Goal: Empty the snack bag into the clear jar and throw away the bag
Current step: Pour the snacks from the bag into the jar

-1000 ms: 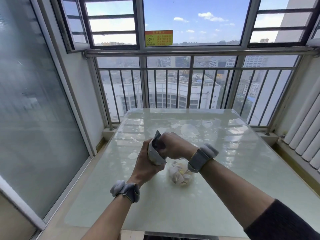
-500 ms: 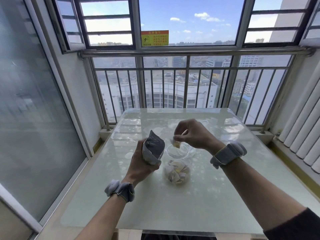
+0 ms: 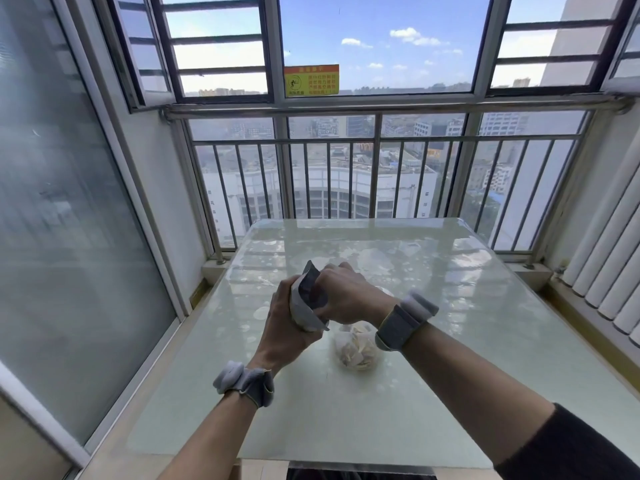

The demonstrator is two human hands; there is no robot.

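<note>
A glass-topped bench (image 3: 450,306) is seen by the balcony railing, and the emptying step is judged to be in hand above it. The snack bag (image 3: 308,303) is gripped by the left hand (image 3: 284,327), fingers wrapped round it, and held upright clear of the bench, just left of and above the clear jar (image 3: 358,351). The right hand (image 3: 349,296) is curled over the bag's open top. What its hidden fingers pinch cannot be told. The bag looks crumpled, dark inside, pale outside. The jar is partly filled with pale snack pieces (image 3: 356,355). Next, any remainder should be brought over the jar's mouth
</note>
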